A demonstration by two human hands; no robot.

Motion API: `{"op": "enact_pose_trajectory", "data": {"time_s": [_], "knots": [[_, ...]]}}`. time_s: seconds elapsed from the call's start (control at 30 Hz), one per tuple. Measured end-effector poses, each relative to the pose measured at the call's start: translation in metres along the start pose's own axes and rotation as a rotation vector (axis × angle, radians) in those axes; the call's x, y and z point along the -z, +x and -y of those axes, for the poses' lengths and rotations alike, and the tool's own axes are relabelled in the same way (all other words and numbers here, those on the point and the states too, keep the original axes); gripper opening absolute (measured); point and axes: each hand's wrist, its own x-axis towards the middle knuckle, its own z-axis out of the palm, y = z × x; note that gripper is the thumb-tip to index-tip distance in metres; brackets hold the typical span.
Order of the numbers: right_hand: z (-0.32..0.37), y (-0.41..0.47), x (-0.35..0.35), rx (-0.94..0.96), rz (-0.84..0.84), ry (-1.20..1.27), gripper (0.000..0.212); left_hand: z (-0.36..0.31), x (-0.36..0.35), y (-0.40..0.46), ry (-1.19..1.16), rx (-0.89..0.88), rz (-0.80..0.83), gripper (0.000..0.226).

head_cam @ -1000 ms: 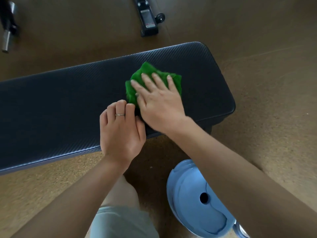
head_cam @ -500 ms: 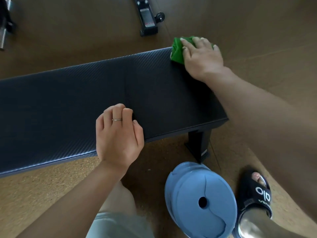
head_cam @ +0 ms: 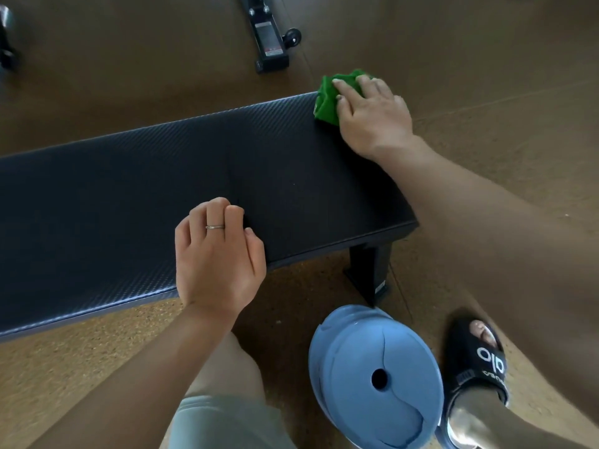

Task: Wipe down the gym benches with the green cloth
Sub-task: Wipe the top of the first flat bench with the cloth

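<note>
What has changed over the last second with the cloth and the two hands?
The right hand slid the green cloth from the middle of the bench out to its far right corner. The left hand stayed resting on the near edge, fingers curled, holding nothing.

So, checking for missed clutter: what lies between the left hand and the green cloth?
In the head view, only bare dark bench pad lies between the left hand and the green cloth.

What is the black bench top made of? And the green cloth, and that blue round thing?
Bench top: probably padded vinyl, matte, with a fine woven-looking texture.
Green cloth: soft fabric, maybe microfiber; it bunches under the right hand.
Blue round thing: looks like smooth moulded plastic or rubber coating; hard to say which.
</note>
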Motion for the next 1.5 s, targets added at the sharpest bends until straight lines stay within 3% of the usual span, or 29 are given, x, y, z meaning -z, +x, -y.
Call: {"op": "enact_pose_trajectory", "data": {"time_s": [0.1, 0.27, 0.53, 0.77, 0.97, 1.07, 1.23, 1.33, 1.5], "knots": [[0.028, -0.027, -0.006, -0.078, -0.014, 0.042, 0.054, 0.000, 0.000, -0.001, -0.005, -0.003, -0.003, 0.029], [0.055, -0.151, -0.032, 0.040, -0.092, 0.049, 0.054, 0.000, 0.001, -0.001, -0.015, -0.002, 0.004, 0.027], [0.040, -0.051, -0.013, 0.004, 0.034, 0.015, 0.054, 0.002, 0.002, 0.001, 0.026, -0.020, 0.024, 0.030], [0.044, -0.169, -0.038, 0.264, -0.022, -0.009, 0.054, 0.000, 0.008, 0.002, 0.041, -0.011, 0.083, 0.028], [0.045, -0.111, -0.022, 0.160, 0.042, -0.011, 0.053, 0.010, 0.030, 0.011, -0.129, -0.002, 0.207, 0.030], [0.062, -0.130, -0.028, 0.099, 0.030, -0.013, 0.055, 0.051, 0.050, 0.009, -0.133, 0.066, 0.153, 0.034], [0.119, -0.207, -0.052, 0.226, -0.029, 0.001, 0.055, 0.115, 0.047, 0.003, -0.067, 0.210, 0.291, 0.050], [0.111, -0.204, -0.051, 0.281, -0.028, 0.000, 0.053, 0.119, 0.040, -0.006, -0.095, 0.227, 0.291, 0.051], [0.076, -0.165, -0.039, 0.059, -0.044, -0.009, 0.054, 0.122, 0.036, -0.008, -0.095, 0.213, 0.244, 0.050]]}}
